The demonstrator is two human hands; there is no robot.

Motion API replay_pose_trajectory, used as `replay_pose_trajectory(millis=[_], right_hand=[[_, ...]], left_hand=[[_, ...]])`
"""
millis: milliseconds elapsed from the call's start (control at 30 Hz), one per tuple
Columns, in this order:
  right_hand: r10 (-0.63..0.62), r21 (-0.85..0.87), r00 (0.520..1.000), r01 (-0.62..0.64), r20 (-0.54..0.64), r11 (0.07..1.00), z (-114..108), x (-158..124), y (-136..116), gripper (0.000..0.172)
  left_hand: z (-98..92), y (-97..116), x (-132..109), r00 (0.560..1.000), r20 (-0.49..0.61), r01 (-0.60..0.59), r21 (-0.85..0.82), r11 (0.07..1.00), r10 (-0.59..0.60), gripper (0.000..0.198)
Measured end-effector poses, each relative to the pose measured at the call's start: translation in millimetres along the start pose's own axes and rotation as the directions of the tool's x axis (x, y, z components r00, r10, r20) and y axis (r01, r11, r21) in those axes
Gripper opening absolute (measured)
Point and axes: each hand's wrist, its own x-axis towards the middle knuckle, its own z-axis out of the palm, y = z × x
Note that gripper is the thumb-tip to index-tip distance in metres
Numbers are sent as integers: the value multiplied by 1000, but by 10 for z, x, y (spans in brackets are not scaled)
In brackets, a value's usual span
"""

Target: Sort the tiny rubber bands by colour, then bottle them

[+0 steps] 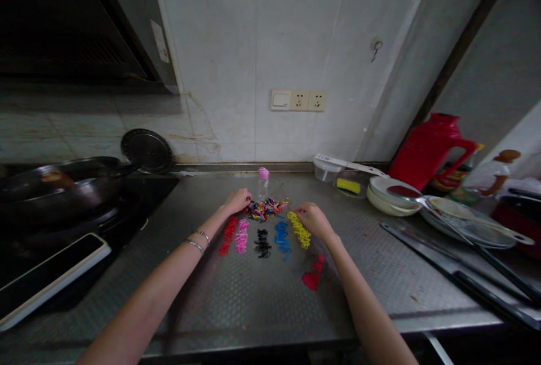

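My left hand [239, 200] is at the left edge of a mixed pile of small colourful rubber bands [266, 209], its fingers pinched together; what they hold is too small to make out. My right hand [313, 219] has its fingertips closed at the top of the row of yellow bands [301, 232]. Other rows lie side by side below the pile: red bands [228, 236], pink bands [241, 236], black bands [262, 243] and blue bands [282, 238]. Behind the pile stands a small clear bottle [263, 186] with a pink top.
A red shape [313, 274] lies by my right forearm. On the left are a wok [84, 190] and a phone-like slab [54, 277]. To the right are a yellow sponge [348, 186], stacked bowls [391, 204], long-handled utensils [439, 263] and a red thermos [429, 154].
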Motion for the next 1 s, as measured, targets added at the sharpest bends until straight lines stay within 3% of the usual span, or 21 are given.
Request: replay_pose_trajectory(millis=[133,267,333,433,533,733,867,1000], right_hand=[[-47,-6,999,47,3,999,6,6,-20,22],[-127,-8,992,127,27,992,12,9,-104,24],[-150,12,988,149,49,989,31,5,-157,27],[-185,53,980,181,78,982,86,-2,-216,33],[-205,73,973,198,105,977,153,-5,-238,37],[-173,103,976,160,135,982,209,-5,-246,43],[-216,165,969,195,120,967,194,-6,-253,43],[-226,213,968,199,110,957,192,0,-269,45]], left_hand=[[-53,-37,-40,998,-35,43,-63,997,-45,18],[-132,-50,-106,981,-138,112,-150,982,-133,20],[-169,21,-173,982,-158,74,-211,975,-109,20],[-191,216,-327,994,-95,-82,-276,958,58,18],[-167,403,-492,993,-40,-121,-329,937,114,19],[-89,542,-654,981,61,-149,-372,916,184,19],[-90,559,-683,976,67,-159,-422,893,206,23],[-124,531,-699,987,45,-120,-445,888,156,25]])
